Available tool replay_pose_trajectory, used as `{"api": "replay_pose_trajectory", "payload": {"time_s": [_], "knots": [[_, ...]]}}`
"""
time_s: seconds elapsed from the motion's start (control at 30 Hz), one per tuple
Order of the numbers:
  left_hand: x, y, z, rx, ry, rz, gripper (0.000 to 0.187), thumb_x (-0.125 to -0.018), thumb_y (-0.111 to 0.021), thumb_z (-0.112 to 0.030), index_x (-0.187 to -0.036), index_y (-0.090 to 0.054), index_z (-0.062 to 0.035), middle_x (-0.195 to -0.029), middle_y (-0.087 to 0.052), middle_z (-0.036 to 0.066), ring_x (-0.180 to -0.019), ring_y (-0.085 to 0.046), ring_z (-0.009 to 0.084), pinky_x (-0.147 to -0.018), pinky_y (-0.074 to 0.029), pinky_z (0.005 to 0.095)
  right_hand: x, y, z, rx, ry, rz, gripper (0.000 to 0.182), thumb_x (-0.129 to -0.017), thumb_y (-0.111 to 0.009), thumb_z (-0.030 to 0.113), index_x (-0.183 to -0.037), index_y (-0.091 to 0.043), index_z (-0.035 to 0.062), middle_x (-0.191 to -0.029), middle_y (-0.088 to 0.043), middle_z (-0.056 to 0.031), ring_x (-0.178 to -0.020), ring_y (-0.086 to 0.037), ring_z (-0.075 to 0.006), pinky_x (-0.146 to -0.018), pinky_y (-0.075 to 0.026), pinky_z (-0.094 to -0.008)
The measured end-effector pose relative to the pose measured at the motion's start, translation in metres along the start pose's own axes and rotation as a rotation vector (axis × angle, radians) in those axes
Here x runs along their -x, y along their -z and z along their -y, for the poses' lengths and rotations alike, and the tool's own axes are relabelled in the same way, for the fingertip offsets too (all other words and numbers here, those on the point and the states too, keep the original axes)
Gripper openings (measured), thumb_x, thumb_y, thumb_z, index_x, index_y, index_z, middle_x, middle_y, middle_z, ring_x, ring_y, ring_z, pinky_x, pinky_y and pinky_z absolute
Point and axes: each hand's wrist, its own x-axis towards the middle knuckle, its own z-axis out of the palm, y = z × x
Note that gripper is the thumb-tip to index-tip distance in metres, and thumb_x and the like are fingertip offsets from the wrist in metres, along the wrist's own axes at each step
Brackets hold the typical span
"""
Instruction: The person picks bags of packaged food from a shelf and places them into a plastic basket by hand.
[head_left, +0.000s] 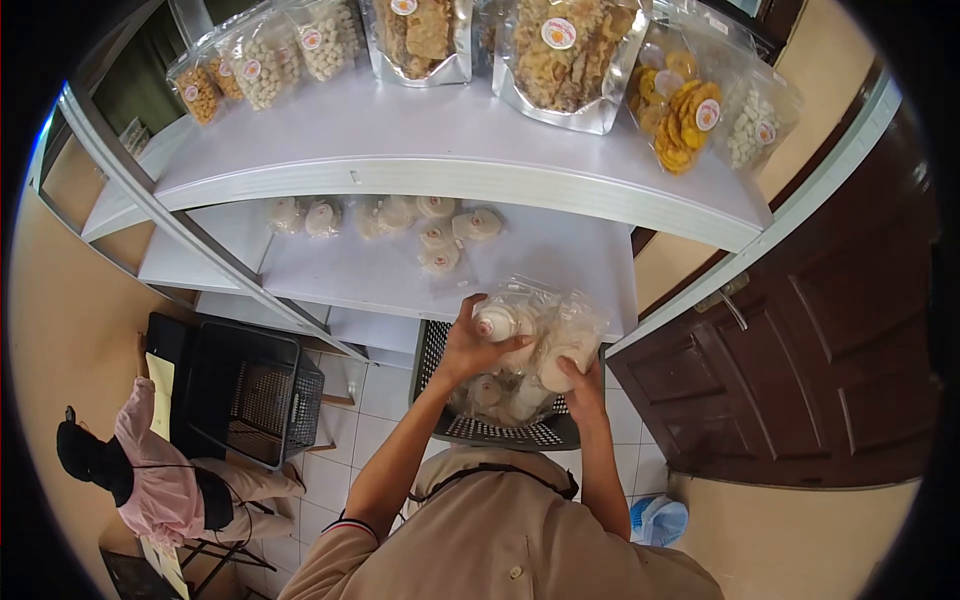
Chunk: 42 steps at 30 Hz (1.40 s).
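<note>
My left hand [478, 345] is wrapped round clear plastic packets of round white snacks [497, 322], one with a small round label. On the other side, my right hand [585, 385] grips another such packet [558, 362], its thumb pressed on the front. Both hands are over a dark grey plastic basket [505, 432], in which several more packets [500, 395] lie. Just beyond my hands is the middle shelf [560, 255], where similar packets [437, 245] rest towards the back. Some of my fingers are hidden behind the packets.
The upper shelf [420, 130] holds bagged snacks [570, 60]. Its metal post [220, 250] stands at left, a brown door [790, 350] at right. Black crates [250, 390] and a person in a pink top [155, 480] are at lower left. A blue bin [658, 520] is behind right.
</note>
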Motion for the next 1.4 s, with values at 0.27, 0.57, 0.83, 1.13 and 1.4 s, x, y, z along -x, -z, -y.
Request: {"api": "replay_pose_trajectory", "payload": {"time_s": [0.27, 0.57, 0.83, 1.13, 1.4], "knots": [[0.014, -0.008, 0.084, 0.825, 0.101, 0.341, 0.097, -0.07, -0.089, -0.01, -0.148, -0.033, -0.0022, -0.134, -0.055, 0.012, -0.122, -0.057, 0.0243, -0.104, -0.048, 0.0385, 0.026, 0.041, -0.005, -0.1, -0.046, 0.11, 0.072, -0.081, -0.074, 0.013, -0.143, -0.039, 0.0051, -0.134, -0.054, -0.013, -0.128, -0.052, -0.0298, -0.107, -0.045, -0.0451], [0.035, -0.011, 0.203, 1.449, 0.335, 0.318, 0.072, -0.074, -0.085, -0.025, -0.135, -0.052, -0.0057, -0.128, -0.061, 0.01, -0.116, -0.061, 0.0304, -0.103, -0.049, 0.0496, 0.034, 0.072, -0.02, -0.492, -0.183, 0.213, 0.069, -0.087, -0.07, 0.022, -0.145, -0.037, 0.0032, -0.138, -0.052, -0.0166, -0.131, -0.05, -0.0343, -0.101, -0.047, -0.0599], [0.046, 0.007, 0.227, 1.536, 0.259, 0.309, 0.065, -0.077, -0.082, -0.018, -0.133, -0.053, -0.0039, -0.123, -0.063, 0.014, -0.11, -0.065, 0.0295, -0.1, -0.052, 0.0502, 0.037, 0.078, -0.014, 0.125, -0.146, 0.001, 0.048, -0.087, -0.064, -0.002, -0.133, -0.048, -0.0018, -0.126, -0.06, -0.0168, -0.113, -0.064, -0.0303, -0.095, -0.055, -0.0459], [0.046, 0.009, 0.207, 1.557, 0.23, 0.311, 0.068, -0.079, -0.081, -0.024, -0.136, -0.051, -0.0041, -0.129, -0.06, 0.015, -0.118, -0.06, 0.031, -0.105, -0.048, 0.0504, 0.037, 0.07, -0.009, -0.103, -0.115, -0.035, 0.041, -0.093, -0.062, 0.005, -0.13, -0.05, -0.0058, -0.126, -0.061, -0.0161, -0.114, -0.064, -0.0294, -0.098, -0.053, -0.0427], [0.051, 0.016, 0.207, 1.624, 0.208, 0.377, 0.068, -0.085, -0.075, -0.024, -0.143, -0.044, -0.0044, -0.136, -0.056, 0.017, -0.126, -0.055, 0.0347, -0.108, -0.043, 0.0556, 0.03, 0.075, -0.009, -0.087, -0.072, -0.046, 0.044, -0.092, -0.067, 0.008, -0.131, -0.051, -0.0061, -0.125, -0.062, -0.0154, -0.114, -0.063, -0.0264, -0.1, -0.052, -0.0399]]}}
